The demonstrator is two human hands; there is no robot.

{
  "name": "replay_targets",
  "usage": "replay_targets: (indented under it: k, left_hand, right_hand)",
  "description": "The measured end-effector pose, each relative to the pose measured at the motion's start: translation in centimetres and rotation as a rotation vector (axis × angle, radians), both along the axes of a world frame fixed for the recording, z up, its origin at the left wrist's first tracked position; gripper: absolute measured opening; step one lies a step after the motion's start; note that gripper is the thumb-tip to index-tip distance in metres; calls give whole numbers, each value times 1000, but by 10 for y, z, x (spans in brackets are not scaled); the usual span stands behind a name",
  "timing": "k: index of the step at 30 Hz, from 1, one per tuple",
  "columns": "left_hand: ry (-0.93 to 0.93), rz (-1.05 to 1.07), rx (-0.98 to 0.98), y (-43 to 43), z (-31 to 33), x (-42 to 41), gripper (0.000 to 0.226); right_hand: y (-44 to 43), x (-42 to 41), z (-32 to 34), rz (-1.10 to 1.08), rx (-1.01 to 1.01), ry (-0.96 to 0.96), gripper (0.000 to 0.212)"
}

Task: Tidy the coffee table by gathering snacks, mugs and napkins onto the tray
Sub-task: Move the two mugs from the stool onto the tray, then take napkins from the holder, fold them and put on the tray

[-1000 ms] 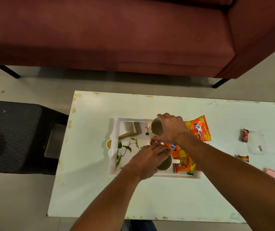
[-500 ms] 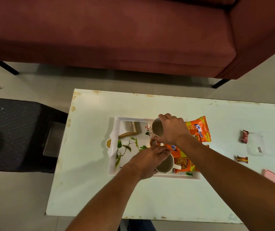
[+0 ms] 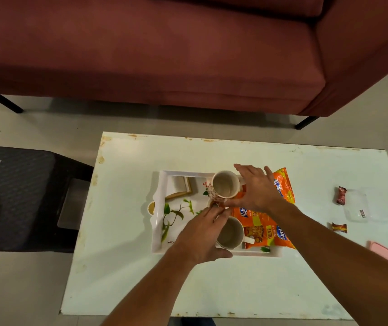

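Note:
A white tray (image 3: 158, 228) with a leaf print lies mid-table. On it stand a floral mug (image 3: 223, 185) at the back and a plain mug (image 3: 233, 234) in front, handle pointing right. Two orange snack packets (image 3: 267, 234) lie on the tray's right side, the far one (image 3: 285, 187) hanging over its edge. My right hand (image 3: 256, 190) is just right of the floral mug, fingers spread and off it. My left hand (image 3: 202, 234) wraps the plain mug's left side, fingertips reaching the floral mug's base. A folded napkin (image 3: 179, 187) sits in the tray's back left corner.
On the white table (image 3: 122, 267), right of the tray, lie two wrapped candies (image 3: 341, 196) (image 3: 339, 228), a clear plastic box (image 3: 358, 208) and a pink lid (image 3: 382, 250). A red sofa (image 3: 164, 55) stands beyond the table; a dark stool (image 3: 11, 196) is at its left.
My right hand has let go of the floral mug, which now stands on the tray, and its fingers have spread. My left hand stays at the plain mug.

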State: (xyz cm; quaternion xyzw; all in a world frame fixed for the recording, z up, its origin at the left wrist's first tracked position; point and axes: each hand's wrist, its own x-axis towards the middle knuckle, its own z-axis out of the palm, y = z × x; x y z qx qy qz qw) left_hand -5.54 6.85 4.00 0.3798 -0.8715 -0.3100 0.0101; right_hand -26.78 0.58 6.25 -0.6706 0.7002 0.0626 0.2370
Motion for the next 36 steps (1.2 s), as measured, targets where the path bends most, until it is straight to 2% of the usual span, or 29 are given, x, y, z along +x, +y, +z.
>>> replay_targets:
  k: [4, 6, 12, 14, 16, 19, 23, 26, 29, 36]
  left_hand:
    - [-5, 13, -6, 3, -5, -4, 92]
    - [-11, 6, -8, 3, -5, -3, 91]
    - [-18, -9, 14, -2, -3, -3, 96]
    - [78, 53, -2, -2, 2, 3, 93]
    - [211, 205, -57, -10, 6, 9, 83]
    - [253, 438, -81, -36, 6, 6, 84]
    - [102, 420, 61, -68, 2, -18, 104]
    - [74, 423, 60, -73, -4, -29, 94]
    - [79, 452, 52, -70, -10, -32, 87]
    - [115, 485, 46, -65, -11, -35, 90]
  right_hand:
    - [3, 4, -4, 37, -44, -39, 95]
    - [2, 3, -6, 36, -58, -54, 91]
    - [3, 1, -10, 27, -64, -57, 95]
    - [5, -1, -9, -7, -47, -93, 103]
    - [8, -11, -8, -85, -64, -159, 105]
    - [13, -28, -10, -148, -92, -141, 84]
    - [16, -35, -17, -101, -148, -92, 44]
    - [15, -31, -19, -159, -196, -117, 29]
    - [9, -30, -20, -182, -203, -104, 28]
    - [11, -29, -20, -207, -180, -114, 38]
